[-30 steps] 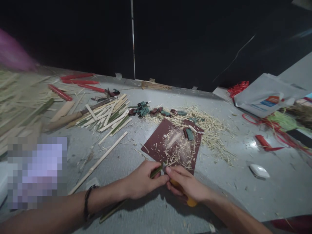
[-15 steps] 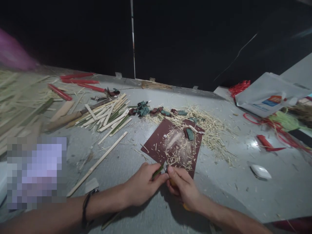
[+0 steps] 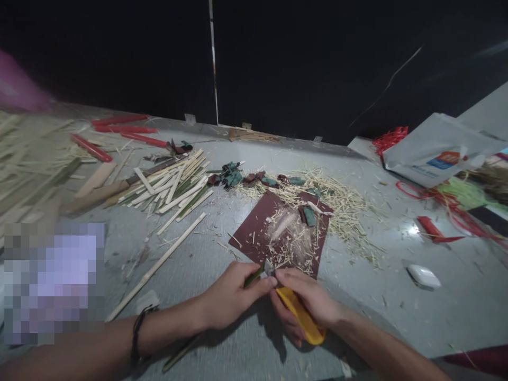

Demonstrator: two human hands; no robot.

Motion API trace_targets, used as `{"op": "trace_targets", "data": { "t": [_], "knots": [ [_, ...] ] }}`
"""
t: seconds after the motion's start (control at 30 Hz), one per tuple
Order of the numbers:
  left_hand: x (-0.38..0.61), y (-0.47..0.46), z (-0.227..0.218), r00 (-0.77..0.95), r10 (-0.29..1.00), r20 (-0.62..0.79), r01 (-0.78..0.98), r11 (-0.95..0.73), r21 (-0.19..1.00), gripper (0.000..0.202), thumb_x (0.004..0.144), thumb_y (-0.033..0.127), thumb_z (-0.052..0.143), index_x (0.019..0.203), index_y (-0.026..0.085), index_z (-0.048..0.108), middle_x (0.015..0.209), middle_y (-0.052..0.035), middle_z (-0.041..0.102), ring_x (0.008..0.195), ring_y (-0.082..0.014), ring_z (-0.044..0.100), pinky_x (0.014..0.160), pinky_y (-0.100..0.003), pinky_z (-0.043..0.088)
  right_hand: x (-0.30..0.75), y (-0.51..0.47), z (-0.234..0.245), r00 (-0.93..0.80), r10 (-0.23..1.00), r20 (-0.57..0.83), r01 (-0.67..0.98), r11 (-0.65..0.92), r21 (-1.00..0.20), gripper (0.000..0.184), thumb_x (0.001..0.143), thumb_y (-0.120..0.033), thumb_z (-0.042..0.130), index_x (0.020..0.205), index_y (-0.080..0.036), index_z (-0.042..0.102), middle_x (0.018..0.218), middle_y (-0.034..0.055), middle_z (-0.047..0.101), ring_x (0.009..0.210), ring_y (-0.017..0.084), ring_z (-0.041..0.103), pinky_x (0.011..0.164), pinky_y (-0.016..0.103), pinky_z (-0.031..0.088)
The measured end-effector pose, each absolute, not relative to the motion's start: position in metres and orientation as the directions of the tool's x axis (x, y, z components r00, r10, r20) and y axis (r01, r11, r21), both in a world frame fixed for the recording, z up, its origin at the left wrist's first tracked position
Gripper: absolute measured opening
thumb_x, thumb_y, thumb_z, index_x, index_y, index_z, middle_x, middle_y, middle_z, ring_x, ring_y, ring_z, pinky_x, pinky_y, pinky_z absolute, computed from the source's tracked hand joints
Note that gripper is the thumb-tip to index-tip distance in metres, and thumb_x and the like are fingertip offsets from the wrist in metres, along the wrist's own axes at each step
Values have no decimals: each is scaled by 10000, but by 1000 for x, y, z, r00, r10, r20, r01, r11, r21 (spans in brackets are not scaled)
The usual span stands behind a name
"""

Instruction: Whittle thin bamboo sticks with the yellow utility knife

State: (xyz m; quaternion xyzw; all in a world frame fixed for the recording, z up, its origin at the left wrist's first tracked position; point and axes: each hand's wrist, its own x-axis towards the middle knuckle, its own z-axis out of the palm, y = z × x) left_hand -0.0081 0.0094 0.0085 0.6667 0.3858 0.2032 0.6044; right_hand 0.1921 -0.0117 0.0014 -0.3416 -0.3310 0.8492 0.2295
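Near the bottom middle, my left hand (image 3: 232,296) is closed around a green bamboo strip (image 3: 254,276), whose long tail (image 3: 180,353) comes out below my wrist. A yellow-handled utility knife (image 3: 304,316) is gripped in my right hand (image 3: 313,301). Its short blade (image 3: 269,267) lies at the tip of the strip, close to my left thumb. Just beyond both hands is a dark brown sheet of sandpaper (image 3: 252,230), strewn with pale shavings and worn light in its middle. On its upper right rests a small green and brown folded scrap (image 3: 307,216).
Bamboo strips (image 3: 174,188) are piled left of centre, beside red sticks (image 3: 125,129). Shavings (image 3: 349,211) spread behind the sandpaper. To the right are a white oval object (image 3: 424,277), a red piece (image 3: 436,230) and a white bag (image 3: 440,153). A blurred pink shape (image 3: 19,84) is upper left.
My right hand has turned, so the yellow knife handle now shows plainly below it and the blade shows at the strip's tip. The left hand keeps its hold, nearly in place.
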Motion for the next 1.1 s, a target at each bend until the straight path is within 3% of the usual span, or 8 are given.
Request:
{"op": "trace_targets", "data": {
  "t": [0.1,0.27,0.47,0.8,1.1],
  "knots": [
    [-8,9,7,603,774,-191,272,25,962,482,976,572,500,697,181,529,639,60,369,626,-125,347,580,-273,259,191,-14,5,-623,634,-458,-125,-658,-743,529,890,-712,620,770,-197,586,399,-69,483,269,101,399,288,191,336],
    [-5,6,4,533,825,-187,332,-1,943,497,965,554,526,634,200,414,607,72,311,602,-117,305,556,-277,222,176,-25,7,-438,695,-571,-129,-677,-725,662,726,-866,678,746,-228,503,403,-128,373,284,52,237,278,171,227],
    [-2,5,1,536,825,-178,249,47,967,448,998,519,493,708,179,515,651,63,363,630,-119,325,572,-267,253,168,-22,3,-227,778,-585,-267,-628,-731,678,671,-858,735,747,-247,451,406,-148,342,292,43,197,282,159,188],
    [-10,12,1,606,769,-202,210,90,974,446,910,568,638,743,156,609,657,64,344,637,-121,307,578,-262,258,189,-13,14,-554,645,-526,-125,-690,-713,585,809,-774,692,724,-222,518,391,-133,341,287,50,209,276,168,200],
    [-13,13,5,696,698,-167,185,51,981,455,980,544,551,764,151,624,697,41,416,673,-128,376,600,-248,308,190,-14,13,-597,593,-540,-46,-697,-716,557,881,-755,613,734,-227,512,397,-128,338,297,53,197,284,174,204]
  ]
}}
